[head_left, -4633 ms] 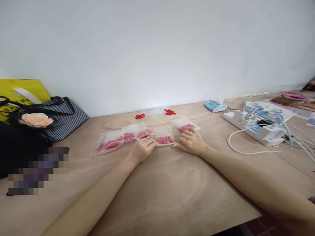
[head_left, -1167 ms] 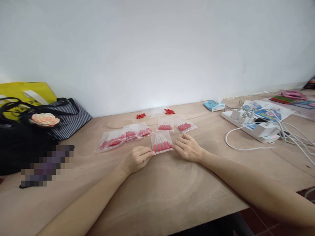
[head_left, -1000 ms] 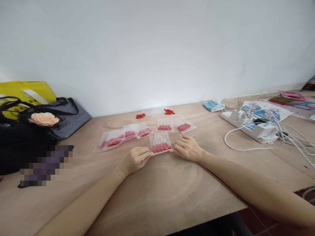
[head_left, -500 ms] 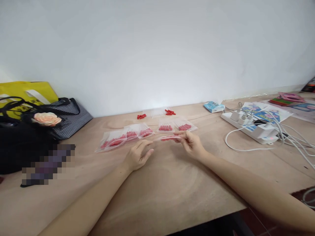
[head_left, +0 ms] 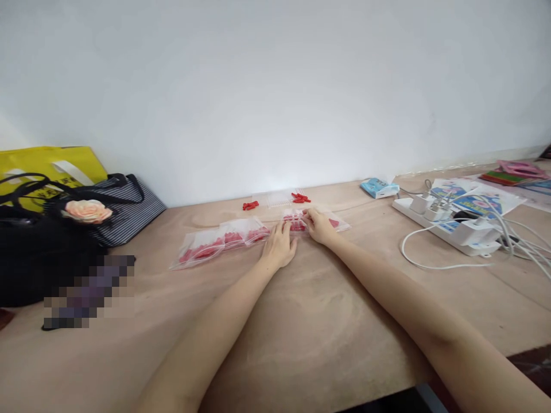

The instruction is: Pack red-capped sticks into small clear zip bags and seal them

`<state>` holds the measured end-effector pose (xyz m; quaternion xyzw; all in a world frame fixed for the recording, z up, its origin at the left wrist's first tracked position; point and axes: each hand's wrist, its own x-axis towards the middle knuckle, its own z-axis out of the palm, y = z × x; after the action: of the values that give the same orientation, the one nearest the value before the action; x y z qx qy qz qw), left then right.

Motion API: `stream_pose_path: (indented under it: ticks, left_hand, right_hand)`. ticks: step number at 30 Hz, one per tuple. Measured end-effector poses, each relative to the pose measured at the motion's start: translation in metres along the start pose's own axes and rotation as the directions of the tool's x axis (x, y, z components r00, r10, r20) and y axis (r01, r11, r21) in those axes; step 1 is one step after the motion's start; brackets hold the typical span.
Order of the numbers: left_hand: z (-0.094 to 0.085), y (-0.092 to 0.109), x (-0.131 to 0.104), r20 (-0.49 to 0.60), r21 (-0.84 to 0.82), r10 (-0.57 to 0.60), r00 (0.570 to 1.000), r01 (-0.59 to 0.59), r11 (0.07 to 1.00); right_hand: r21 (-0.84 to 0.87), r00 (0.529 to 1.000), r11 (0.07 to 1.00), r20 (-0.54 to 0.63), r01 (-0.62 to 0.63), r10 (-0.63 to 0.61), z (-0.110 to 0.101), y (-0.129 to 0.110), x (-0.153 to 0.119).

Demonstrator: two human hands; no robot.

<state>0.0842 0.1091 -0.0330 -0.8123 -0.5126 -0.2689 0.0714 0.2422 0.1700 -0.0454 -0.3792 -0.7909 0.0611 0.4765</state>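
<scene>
Both hands are over a small clear plastic bag (head_left: 293, 214) with red pieces in it, on the far part of the table. My right hand (head_left: 321, 225) has its fingertips pinched at the bag's right side. My left hand (head_left: 279, 248) lies palm down with fingers stretched out, their tips at the bag's left edge. A bag of red pieces (head_left: 333, 222) shows partly behind my right hand. To the left, several overlapping clear bags of red pieces (head_left: 230, 238) lie in a row.
Loose red pieces (head_left: 250, 205) and a second red pile (head_left: 301, 198) lie near the wall beside clear plastic (head_left: 278, 198). A power strip (head_left: 447, 226) with cables and a blue packet (head_left: 379, 187) are at right. Bags, including a striped one (head_left: 124, 209), stand at left.
My right hand has carried the bag of red pieces forward and down onto the bags lying there. My left hand has moved forward and right to its edge.
</scene>
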Motion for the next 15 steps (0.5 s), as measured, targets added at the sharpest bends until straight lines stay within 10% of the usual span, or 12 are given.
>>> stream_pose_path:
  ticks: [4, 7, 11, 15]
  left_hand:
    - [0.007, 0.002, 0.004, 0.041, -0.039, -0.082, 0.996, 0.084, 0.996]
    - [0.008, 0.0, 0.004, 0.071, -0.058, -0.069, 0.995, 0.073, 0.996]
    - [0.008, -0.001, 0.004, 0.068, -0.055, -0.057, 0.996, 0.061, 0.997]
    - [0.008, -0.001, 0.005, 0.054, -0.01, -0.115, 0.992, 0.116, 0.993]
  right_hand:
    - [-0.118, 0.999, 0.993, 0.047, -0.008, 0.014, -0.01, 0.002, -0.005]
    - [-0.336, 0.97, 0.91, -0.056, -0.243, 0.238, -0.03, 0.009, -0.009]
    - [-0.447, 0.772, 0.655, -0.147, -0.609, 0.618, -0.054, 0.028, -0.01]
    - [-0.409, 0.623, 0.565, -0.011, -0.716, 0.782, -0.067, 0.038, -0.007]
